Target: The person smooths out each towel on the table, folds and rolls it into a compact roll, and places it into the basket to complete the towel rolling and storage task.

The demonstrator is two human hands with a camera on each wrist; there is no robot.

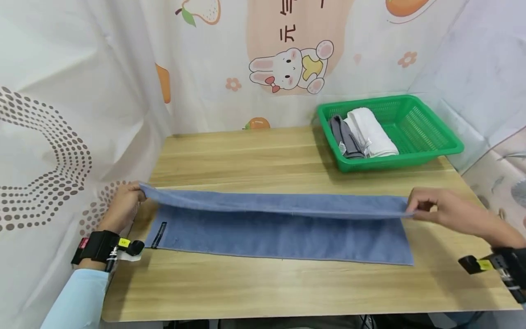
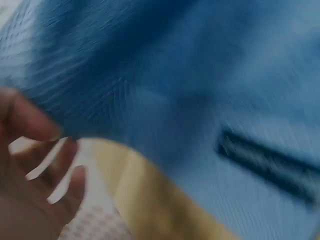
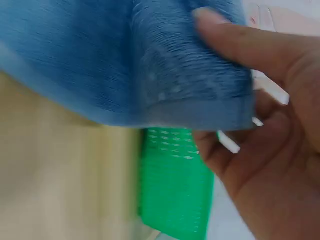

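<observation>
A long blue towel (image 1: pixel 271 235) lies across the wooden table, its far long edge lifted and folding over toward the near side. My left hand (image 1: pixel 123 205) pinches the raised edge at the left corner. At the opposite end, my right hand (image 1: pixel 449 214) pinches the other corner between thumb and fingers. The right wrist view shows the thumb on top of the towel corner (image 3: pixel 195 85). Near the towel's left end is a dark label strip (image 1: pixel 159 235), also visible in the left wrist view, where the towel (image 2: pixel 165 75) is blurred.
A green plastic basket (image 1: pixel 435 157) stands at the back right of the table (image 1: pixel 230 292). Inside it, on the left, are a folded grey cloth (image 1: pixel 346 137) and a folded white cloth (image 1: pixel 371 132). A printed curtain (image 1: pixel 205 68) hangs behind the table.
</observation>
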